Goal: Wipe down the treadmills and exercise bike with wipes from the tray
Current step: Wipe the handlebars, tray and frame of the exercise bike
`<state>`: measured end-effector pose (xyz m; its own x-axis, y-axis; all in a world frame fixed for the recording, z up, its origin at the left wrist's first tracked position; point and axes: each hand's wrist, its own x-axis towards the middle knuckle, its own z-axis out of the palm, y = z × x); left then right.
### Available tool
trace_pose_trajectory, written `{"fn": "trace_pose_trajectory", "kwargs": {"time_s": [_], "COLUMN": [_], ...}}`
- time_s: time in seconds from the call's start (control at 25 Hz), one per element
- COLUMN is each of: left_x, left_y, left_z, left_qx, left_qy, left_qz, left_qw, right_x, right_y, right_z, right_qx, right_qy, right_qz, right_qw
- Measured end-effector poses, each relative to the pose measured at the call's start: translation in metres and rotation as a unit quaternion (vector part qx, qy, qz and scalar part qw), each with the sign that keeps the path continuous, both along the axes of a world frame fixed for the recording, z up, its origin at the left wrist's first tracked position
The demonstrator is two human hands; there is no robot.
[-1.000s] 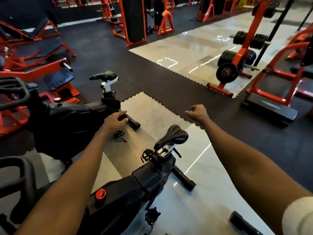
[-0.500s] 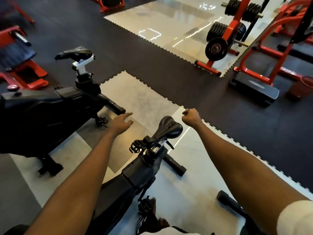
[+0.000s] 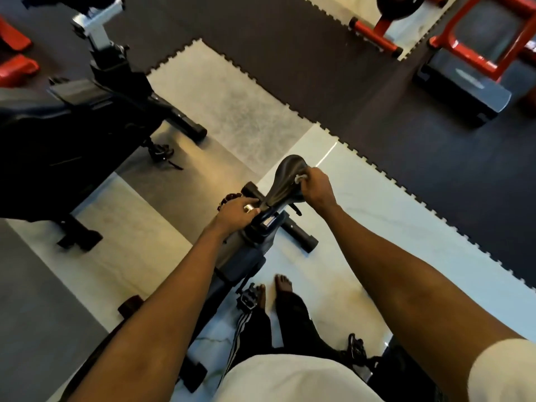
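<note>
Glossy tiles (image 3: 362, 227) underfoot; my right hand (image 3: 317, 188) pinches wipe (image 3: 298, 178) to saddle (image 3: 282, 184), left hand (image 3: 235, 211) grips its nose. Scrub hard, wipe slips free.

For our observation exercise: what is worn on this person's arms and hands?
The left forearm and right forearm are bare. The left hand and right hand wear no gloves, and no watch or band shows at either wrist. A short white sleeve covers the right upper arm; the left sleeve is out of view.
</note>
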<state>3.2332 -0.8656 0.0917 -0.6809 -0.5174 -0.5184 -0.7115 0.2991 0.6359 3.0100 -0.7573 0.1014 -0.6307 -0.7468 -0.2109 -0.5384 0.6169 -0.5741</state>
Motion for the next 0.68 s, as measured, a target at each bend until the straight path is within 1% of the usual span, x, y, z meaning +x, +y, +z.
{"fn": "trace_pose_trajectory", "kwargs": {"time_s": [0.08, 0.16, 0.24, 0.28, 0.4, 0.44, 0.52, 0.6, 0.68], "left_x": [0.003, 0.007, 0.015, 0.019, 0.031, 0.031, 0.030, 0.028, 0.031], "left_y": [0.002, 0.001, -0.003, -0.005, -0.005, -0.002, 0.003, 0.011, 0.014], "left_z": [-0.008, -0.012, -0.021, -0.025, -0.036, -0.035, -0.036, -0.036, -0.042], "left_qx": [0.002, 0.007, 0.018, 0.025, 0.040, 0.051, 0.083, 0.109, 0.115], "left_qy": [0.007, 0.013, 0.021, 0.024, 0.044, 0.051, 0.066, 0.070, 0.083], "left_qz": [0.010, 0.025, 0.078, 0.110, 0.165, 0.171, 0.168, 0.173, 0.186], "left_qw": [1.000, 1.000, 0.997, 0.993, 0.984, 0.983, 0.980, 0.976, 0.972], "right_x": [0.007, 0.027, 0.053, 0.064, 0.075, 0.066, 0.044, 0.030, 0.040], "right_y": [-0.008, -0.011, -0.011, -0.009, 0.006, 0.007, 0.003, -0.003, -0.005], "right_z": [-0.015, -0.021, -0.016, -0.014, -0.014, -0.016, -0.022, -0.023, -0.023], "right_qx": [0.026, 0.032, 0.015, 0.008, -0.009, -0.029, -0.056, -0.034, -0.023], "right_qy": [-0.006, -0.016, -0.034, -0.036, -0.005, 0.000, 0.005, -0.008, -0.013], "right_qz": [0.027, 0.036, 0.028, 0.050, 0.178, 0.179, 0.121, 0.039, 0.009], "right_qw": [0.999, 0.999, 0.999, 0.998, 0.984, 0.983, 0.991, 0.999, 1.000]}}
